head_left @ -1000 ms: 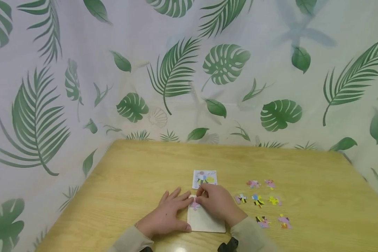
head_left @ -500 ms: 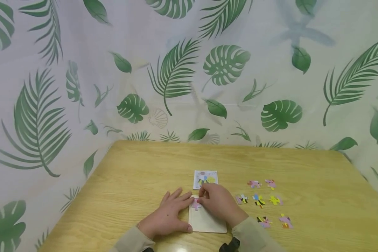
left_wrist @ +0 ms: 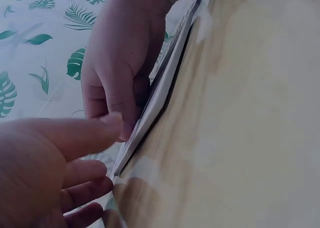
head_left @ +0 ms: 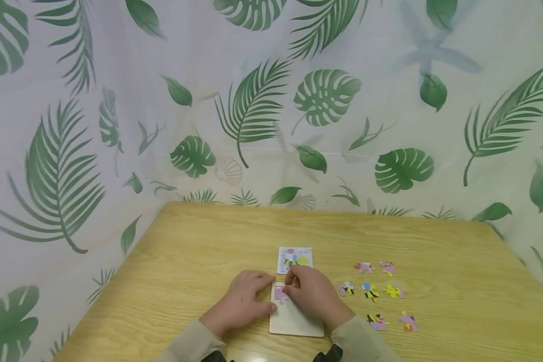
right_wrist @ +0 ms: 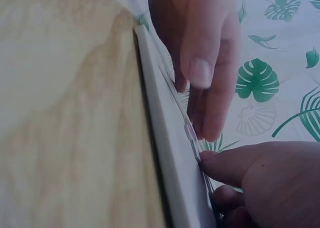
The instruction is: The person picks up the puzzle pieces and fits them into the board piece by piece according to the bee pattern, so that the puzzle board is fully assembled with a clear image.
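A pink puzzle piece point(head_left: 280, 293) lies at the top left corner of a pale puzzle board point(head_left: 296, 322) in the head view. My right hand point(head_left: 314, 296) pinches the piece's right side between thumb and index finger; its fingertips are partly hidden. By the board's left edge is my left hand point(head_left: 241, 302), its fingers loosely bent and its thumb over the edge. In the left wrist view, the board point(left_wrist: 155, 100) is seen edge-on, with the left thumb point(left_wrist: 85, 135) extended. The right wrist view has the right thumb point(right_wrist: 225, 163) against the thin piece on the board.
Just beyond the board lies a reference card point(head_left: 295, 254) with a bee picture. Several loose puzzle pieces point(head_left: 370, 290) are spread in rows to the right on the wooden table point(head_left: 199, 241). A leaf-patterned cloth point(head_left: 262, 176) hangs behind and at the sides.
My left hand's spread fingers have drawn together and pulled back from the piece's left side. The right hand stays at the pink piece, nearly unmoved.
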### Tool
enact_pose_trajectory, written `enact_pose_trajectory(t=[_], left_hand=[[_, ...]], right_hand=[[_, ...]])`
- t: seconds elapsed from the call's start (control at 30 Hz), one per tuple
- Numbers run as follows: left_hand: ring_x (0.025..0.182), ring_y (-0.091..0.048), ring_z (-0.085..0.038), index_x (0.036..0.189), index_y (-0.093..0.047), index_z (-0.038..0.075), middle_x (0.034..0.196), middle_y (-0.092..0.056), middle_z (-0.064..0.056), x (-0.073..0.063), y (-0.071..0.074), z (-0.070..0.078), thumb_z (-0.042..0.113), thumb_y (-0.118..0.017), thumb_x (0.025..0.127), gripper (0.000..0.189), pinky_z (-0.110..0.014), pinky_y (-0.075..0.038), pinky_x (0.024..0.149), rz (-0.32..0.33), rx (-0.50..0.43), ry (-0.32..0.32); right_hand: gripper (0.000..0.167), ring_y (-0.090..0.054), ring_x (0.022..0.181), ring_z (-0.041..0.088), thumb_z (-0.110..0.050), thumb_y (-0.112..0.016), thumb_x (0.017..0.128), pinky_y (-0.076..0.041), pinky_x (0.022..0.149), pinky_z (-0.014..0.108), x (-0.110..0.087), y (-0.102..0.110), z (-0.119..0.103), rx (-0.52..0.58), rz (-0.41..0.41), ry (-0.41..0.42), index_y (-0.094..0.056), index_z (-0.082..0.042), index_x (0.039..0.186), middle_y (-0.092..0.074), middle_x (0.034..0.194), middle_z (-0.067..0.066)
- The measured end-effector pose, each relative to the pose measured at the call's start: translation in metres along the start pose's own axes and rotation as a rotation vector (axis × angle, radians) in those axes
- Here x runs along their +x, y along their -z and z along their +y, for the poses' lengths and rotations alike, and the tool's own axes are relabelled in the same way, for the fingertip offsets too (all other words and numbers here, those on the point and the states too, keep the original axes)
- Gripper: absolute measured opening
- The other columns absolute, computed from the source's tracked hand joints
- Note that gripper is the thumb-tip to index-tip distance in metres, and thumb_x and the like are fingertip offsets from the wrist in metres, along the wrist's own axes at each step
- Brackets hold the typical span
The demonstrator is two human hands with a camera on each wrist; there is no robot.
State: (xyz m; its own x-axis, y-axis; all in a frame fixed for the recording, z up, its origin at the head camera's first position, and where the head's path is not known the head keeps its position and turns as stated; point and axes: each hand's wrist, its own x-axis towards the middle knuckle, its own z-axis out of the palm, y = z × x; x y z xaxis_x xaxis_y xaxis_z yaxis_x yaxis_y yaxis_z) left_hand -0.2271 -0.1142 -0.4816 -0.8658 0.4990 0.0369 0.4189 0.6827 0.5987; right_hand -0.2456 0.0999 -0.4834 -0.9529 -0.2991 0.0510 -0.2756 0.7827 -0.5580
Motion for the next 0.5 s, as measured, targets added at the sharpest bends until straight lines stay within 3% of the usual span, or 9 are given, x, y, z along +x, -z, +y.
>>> enact_pose_trajectory(t=[0.07, 0.2, 0.5], left_hand=[[0.126, -0.045, -0.026, 0.137, -0.064, 0.013, 0.131, -0.059, 0.0, 0.007, 0.003, 0.002, 0.038, -0.076, 0.087, 0.058, -0.053, -0.032, 0.107, 0.043, 0.019, 0.002], [0.111, -0.049, -0.02, 0.123, -0.073, 0.018, 0.113, -0.061, 0.006, 0.018, 0.005, 0.007, 0.035, -0.081, 0.082, 0.045, -0.048, -0.036, 0.095, 0.074, 0.038, 0.031], [0.1, -0.051, -0.017, 0.111, -0.075, 0.018, 0.102, -0.06, 0.008, 0.017, -0.006, 0.013, 0.028, -0.079, 0.08, 0.032, -0.043, -0.037, 0.084, 0.129, 0.051, 0.072]], right_hand=[[0.017, -0.046, 0.061, 0.013, -0.028, -0.077, 0.091, -0.038, 0.055, 0.031, 0.001, 0.001, -0.001, -0.002, 0.009, -0.001, -0.061, -0.025, 0.085, -0.051, 0.07, -0.005], [0.018, -0.046, 0.061, 0.012, -0.028, -0.077, 0.091, -0.038, 0.055, 0.031, 0.004, 0.002, -0.001, -0.007, 0.024, 0.018, -0.061, -0.025, 0.084, -0.051, 0.069, -0.005], [0.016, -0.045, 0.061, 0.011, -0.025, -0.077, 0.09, -0.037, 0.056, 0.029, 0.0, 0.0, 0.001, 0.008, -0.004, 0.04, -0.063, -0.025, 0.084, -0.05, 0.07, -0.007]])
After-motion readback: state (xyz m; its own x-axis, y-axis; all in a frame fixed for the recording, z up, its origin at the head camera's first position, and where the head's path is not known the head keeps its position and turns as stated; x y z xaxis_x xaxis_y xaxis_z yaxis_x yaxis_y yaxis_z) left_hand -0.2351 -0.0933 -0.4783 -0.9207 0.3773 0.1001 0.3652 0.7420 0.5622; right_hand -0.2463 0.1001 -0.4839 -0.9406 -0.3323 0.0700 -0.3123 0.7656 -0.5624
